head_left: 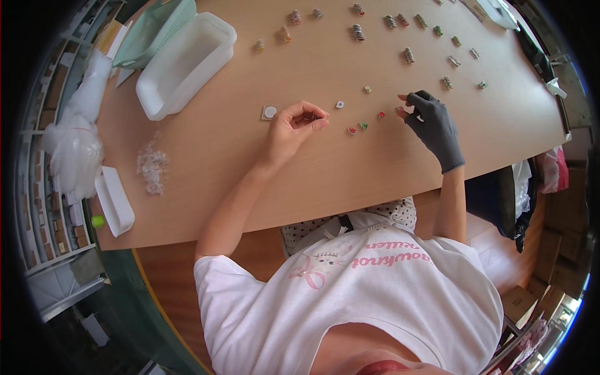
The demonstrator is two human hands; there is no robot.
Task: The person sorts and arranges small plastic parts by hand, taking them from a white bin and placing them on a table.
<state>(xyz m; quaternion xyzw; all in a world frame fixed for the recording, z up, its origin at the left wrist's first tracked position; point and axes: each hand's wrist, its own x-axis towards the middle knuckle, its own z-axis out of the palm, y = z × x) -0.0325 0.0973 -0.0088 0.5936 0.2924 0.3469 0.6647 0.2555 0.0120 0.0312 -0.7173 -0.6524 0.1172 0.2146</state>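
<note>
My bare left hand [292, 129] is over the middle of the table, thumb and fingertips pinched together. What they hold, if anything, is too small to make out. A small square white piece with a round disc [269, 112] lies just left of it. My right hand [432, 125], in a grey glove with bare fingertips, hovers to the right, thumb and forefinger a little apart. A small red piece [381, 115] is nearest to it. Between my hands lie a white ring-like piece [340, 105], a green piece [364, 126], a red-and-white piece [352, 130] and a small pale piece [367, 90].
Several short stacks of small coloured pieces [409, 55] stand or lie across the far table. At left are a white bin [147, 94], a green basket [128, 53], a clump of clear plastic bits [152, 167], a narrow white tray [119, 203] and clear bags [75, 153].
</note>
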